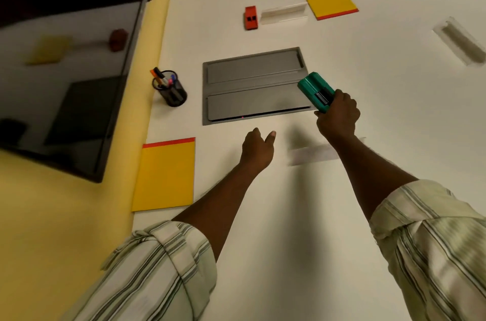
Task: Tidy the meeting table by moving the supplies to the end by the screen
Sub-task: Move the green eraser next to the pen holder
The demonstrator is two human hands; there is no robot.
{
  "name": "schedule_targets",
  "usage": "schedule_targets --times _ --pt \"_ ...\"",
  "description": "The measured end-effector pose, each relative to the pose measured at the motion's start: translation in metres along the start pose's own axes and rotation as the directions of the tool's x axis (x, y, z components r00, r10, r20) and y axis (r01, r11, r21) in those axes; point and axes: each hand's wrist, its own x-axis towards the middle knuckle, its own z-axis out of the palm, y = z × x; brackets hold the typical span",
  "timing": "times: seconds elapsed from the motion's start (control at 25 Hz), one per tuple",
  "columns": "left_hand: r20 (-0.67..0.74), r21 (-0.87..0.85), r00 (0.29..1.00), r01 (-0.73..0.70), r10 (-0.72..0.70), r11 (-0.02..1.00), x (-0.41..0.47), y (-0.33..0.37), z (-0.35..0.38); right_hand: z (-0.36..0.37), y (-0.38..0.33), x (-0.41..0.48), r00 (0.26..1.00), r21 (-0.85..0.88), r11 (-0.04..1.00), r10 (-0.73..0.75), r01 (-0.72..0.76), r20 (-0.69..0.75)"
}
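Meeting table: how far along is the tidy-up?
Near the screen end already: pen cup, a yellow pad, red stapler. In hand: the right hand holds a green stapler; the left hand is empty. Left: the clear holder farther out, perhaps the other pad.

- Both forearms are bare from the elbow down.
- The left sleeve (157, 268) is rolled up to the elbow: pale greenish-white cloth with thin dark and grey stripes running along it.
- The right sleeve (431, 236) is of the same striped cloth, likewise rolled into a thick, creased cuff.
- Neither wrist bears a watch or band.
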Motion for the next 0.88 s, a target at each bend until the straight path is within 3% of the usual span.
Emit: schedule_targets --times 0.12,0.48,0.88 --pt "-0.023 0.012 0.999 0.025 -0.025 1.000 0.001 -0.029 -0.032 0.019 -0.048 -0.003 0.995 0.022 0.997 -0.081 0.080 0.051" --pt "-0.296 0.001 0.946 0.137 -0.131 0.991 0.003 -0.109 -0.110 0.090 -0.174 -0.033 0.942 0.175 0.958 -0.260 0.226 0.213" --pt "-0.322 -0.059 0.915 0.235 -0.241 0.970 0.009 -0.174 -0.152 0.172 -0.256 -0.053 0.808 0.132 0.896 -0.440 0.425 0.392"
